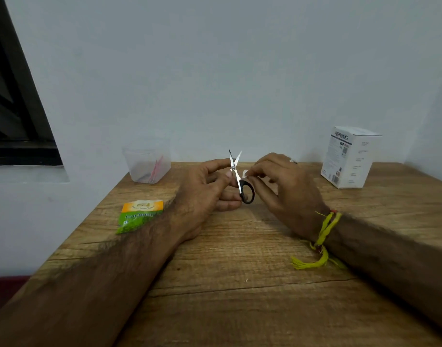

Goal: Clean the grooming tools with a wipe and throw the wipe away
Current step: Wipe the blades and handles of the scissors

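1. Small steel scissors w/ black plastic loop handles (240, 179) – held upright above the wooden tabletop (240, 271), blades spread in a V, tips pointing up, one black loop visible at the bottom.
2. Left hand (205, 194) – fingers curled round the scissors; thumb & forefinger pinch near the pivot screw, lower fingers tucked under the handle side.
3. Right hand (282, 186) – just right of the scissors, thumb & fingertips pinched together on a small white wipe piece (245, 173); the wipe sits beside the right blade shank, can't tell if it touches the metal. Ring on one finger; yellow thread band w/ tassel (322, 236) tied at the wrist.
4. Green & orange foil sachet (140, 215) – flat on the table, left of the left forearm, partly covered by it.
5. Clear plastic tub (147, 162) – beyond & left of the left hand, by the wall; thin pink items inside, too blurred to ID.
6. White printed cardboard box (350, 157) – upright, well to the right of the right hand, near the wall corner.
7. Dark window frame (12, 108) – far left, past the table edge.
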A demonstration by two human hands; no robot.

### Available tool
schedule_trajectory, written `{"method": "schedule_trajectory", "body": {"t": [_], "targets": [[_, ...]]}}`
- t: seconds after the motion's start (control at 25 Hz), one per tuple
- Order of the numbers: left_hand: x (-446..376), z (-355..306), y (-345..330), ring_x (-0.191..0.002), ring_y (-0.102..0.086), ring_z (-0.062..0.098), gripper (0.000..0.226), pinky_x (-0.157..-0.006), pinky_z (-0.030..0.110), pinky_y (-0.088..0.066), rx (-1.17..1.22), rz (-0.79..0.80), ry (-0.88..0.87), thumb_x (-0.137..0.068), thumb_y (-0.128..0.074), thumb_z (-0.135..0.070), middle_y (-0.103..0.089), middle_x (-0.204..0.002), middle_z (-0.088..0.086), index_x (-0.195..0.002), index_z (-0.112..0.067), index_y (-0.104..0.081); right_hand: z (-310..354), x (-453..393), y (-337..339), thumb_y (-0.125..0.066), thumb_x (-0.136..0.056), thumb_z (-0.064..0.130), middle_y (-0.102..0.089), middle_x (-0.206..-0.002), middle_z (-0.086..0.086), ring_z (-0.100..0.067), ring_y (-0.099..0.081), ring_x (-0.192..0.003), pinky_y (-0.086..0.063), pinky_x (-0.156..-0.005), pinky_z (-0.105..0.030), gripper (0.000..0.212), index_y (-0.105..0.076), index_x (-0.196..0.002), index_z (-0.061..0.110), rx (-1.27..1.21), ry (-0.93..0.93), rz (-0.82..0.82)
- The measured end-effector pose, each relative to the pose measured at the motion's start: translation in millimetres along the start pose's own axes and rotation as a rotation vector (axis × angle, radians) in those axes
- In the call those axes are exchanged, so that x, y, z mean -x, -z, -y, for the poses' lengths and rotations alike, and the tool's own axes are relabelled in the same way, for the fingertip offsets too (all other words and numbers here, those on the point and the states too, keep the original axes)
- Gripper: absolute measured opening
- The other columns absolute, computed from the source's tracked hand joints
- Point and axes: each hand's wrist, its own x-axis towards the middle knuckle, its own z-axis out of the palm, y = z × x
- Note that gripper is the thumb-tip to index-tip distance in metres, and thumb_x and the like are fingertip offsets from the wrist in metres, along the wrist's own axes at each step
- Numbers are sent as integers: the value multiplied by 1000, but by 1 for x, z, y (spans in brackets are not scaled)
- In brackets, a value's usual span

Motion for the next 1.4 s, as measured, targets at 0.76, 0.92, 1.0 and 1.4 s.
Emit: {"method": "schedule_trajectory", "body": {"t": [0.76,0.92,1.0,1.4], "targets": [[11,0,-19,-82,-78,21,19,-76,45,-60,53,-122,-141,-96,-59,5,-79,-88,4,-109,-9,-60,22,-1,-3,-71,-90,18,-64,-80,5,-4,-50,-69,-42,-67,-25,7,-73,-84,19,-256,-620,-152],[12,0,-18,-80,-78,18,20,-73,40,-61,-14,-139,-164,-97,-58,6,-79,-88,3,-108,-10,-61,22,-1,-3,-71,-89,15,-62,-82,3,-4,-48,-69,-41,-67,-23,5,-74,-87,17,-289,-595,-127],[12,0,-17,-78,-77,19,19,-66,34,-60,-28,-158,-180,-97,-57,7,-78,-86,6,-107,-9,-61,19,-1,4,-70,-90,16,-56,-83,8,-2,-47,-73,-37,-68,-21,3,-73,-88,18,-170,-493,-32],[12,-3,-15,-73,-77,18,23,-61,28,-61,-131,-181,-239,-97,-55,6,-77,-85,7,-104,-15,-62,15,0,4,-71,-89,17,-60,-83,5,-3,-49,-71,-40,-63,-21,3,-73,-88,17,-215,-482,21]]}}
